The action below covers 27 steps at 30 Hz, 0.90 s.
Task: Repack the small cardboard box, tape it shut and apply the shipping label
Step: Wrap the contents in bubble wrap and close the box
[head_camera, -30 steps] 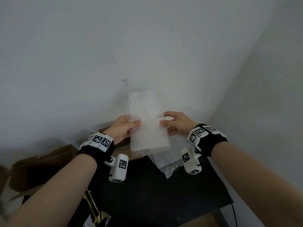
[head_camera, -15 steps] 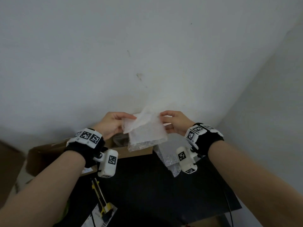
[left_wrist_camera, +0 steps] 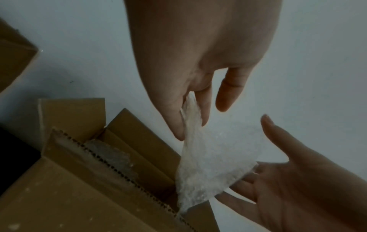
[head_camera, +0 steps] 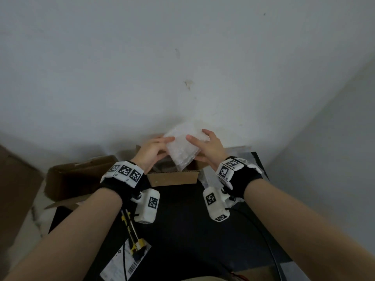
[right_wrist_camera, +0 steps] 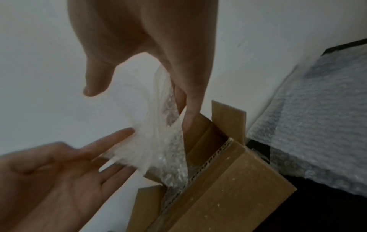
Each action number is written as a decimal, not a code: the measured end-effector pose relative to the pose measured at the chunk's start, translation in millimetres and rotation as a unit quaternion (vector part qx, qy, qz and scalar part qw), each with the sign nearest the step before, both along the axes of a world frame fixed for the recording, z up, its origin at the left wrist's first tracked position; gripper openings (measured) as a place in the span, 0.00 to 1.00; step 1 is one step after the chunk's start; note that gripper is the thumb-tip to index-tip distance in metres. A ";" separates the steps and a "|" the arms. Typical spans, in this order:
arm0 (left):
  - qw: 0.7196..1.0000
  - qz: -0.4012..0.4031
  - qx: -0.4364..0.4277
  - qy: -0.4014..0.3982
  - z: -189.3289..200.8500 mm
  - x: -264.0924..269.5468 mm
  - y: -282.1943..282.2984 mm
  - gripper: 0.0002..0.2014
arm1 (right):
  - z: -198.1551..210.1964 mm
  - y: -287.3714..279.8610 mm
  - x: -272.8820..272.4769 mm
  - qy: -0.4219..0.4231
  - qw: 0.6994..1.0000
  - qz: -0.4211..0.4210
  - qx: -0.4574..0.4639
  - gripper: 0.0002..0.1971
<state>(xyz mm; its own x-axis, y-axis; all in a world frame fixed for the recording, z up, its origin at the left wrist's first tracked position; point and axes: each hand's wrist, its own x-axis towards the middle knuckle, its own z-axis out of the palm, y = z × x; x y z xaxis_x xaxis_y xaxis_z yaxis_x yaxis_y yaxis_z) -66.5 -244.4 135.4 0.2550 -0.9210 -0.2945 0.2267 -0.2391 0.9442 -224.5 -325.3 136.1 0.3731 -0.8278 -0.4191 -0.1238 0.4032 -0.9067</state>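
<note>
Both hands hold a folded piece of bubble wrap (head_camera: 183, 148) over the open top of the small cardboard box (head_camera: 172, 178), which sits at the far edge of a black table (head_camera: 182, 230) against a white wall (head_camera: 142, 67). The left hand (head_camera: 153, 152) pinches the wrap's left edge between thumb and fingers. The right hand (head_camera: 210, 148) grasps the other side, thumb on the near face and fingers behind it. The wrap's lower corner dips just inside the box, whose flaps stand open; more bubble wrap already lies within. A loose sheet of bubble wrap (right_wrist_camera: 317, 122) lies on the table just right of the box. Nearer the person, a yellow utility knife (head_camera: 133, 238) rests partly on the shipping label (head_camera: 123, 266). A larger open cardboard box (head_camera: 75, 179) sits to the left.
</note>
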 end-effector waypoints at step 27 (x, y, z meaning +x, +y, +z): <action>0.716 -0.201 -0.044 -0.667 -120.9 -2.9 43.3 0.17 | -29.7 17.2 -4.2 0.298 0.848 0.109 -0.425 0.13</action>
<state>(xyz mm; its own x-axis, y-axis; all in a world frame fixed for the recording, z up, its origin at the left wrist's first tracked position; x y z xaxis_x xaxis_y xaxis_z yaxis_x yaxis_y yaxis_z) -69.4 -201.1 14.5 -0.0352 -0.9990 0.0268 -0.9612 0.0412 0.2729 -228.7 -308.1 106.5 0.4877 -0.8639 0.1253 -0.6503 -0.4553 -0.6081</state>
